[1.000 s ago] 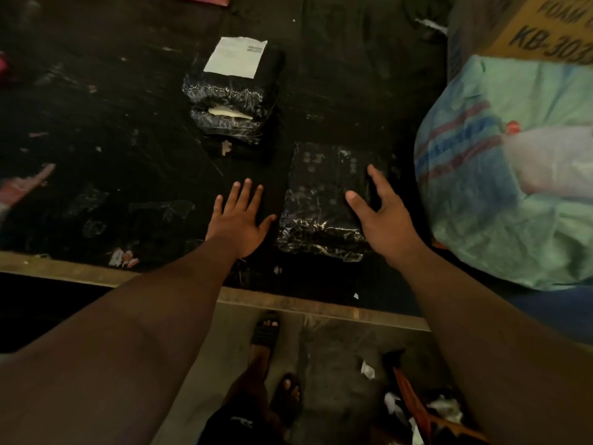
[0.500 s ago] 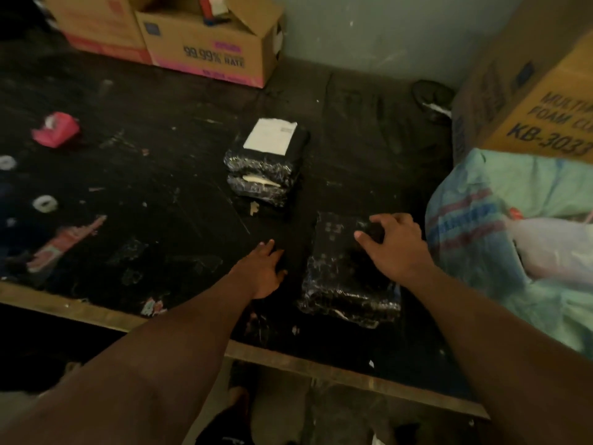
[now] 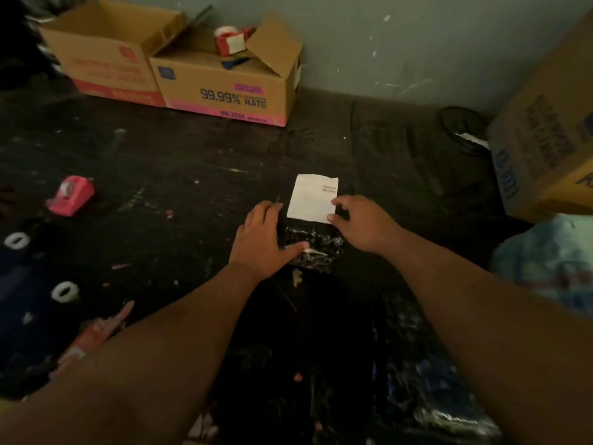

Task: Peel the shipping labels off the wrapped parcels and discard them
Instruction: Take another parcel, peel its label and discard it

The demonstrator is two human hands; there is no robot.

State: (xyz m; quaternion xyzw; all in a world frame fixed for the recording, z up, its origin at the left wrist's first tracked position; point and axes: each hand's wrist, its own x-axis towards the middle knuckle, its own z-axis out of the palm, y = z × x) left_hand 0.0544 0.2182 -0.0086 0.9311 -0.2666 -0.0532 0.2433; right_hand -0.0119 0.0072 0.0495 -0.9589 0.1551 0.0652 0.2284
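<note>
Two black wrapped parcels [image 3: 316, 248] lie stacked on the dark table [image 3: 192, 175]. The top one carries a white shipping label [image 3: 313, 199], and the edge of a second label [image 3: 316, 252] shows between them. My left hand [image 3: 260, 239] grips the stack's left side, thumb across its front. My right hand [image 3: 362, 223] holds the top parcel's right side, with thumb and forefinger touching the label's right edge. Another black parcel [image 3: 442, 396], with no label showing, lies near me, partly under my right forearm.
Two open cardboard boxes [image 3: 224, 88] stand at the back against the wall. A pink tape dispenser [image 3: 70, 195] and two white tape rolls [image 3: 64, 292] lie at the left. A large box [image 3: 545, 149] and a woven bag [image 3: 545, 261] crowd the right side.
Both hands left the near unlabelled parcel and reached forward to the labelled stack, now holding it on either side. The view tilted up toward the wall.
</note>
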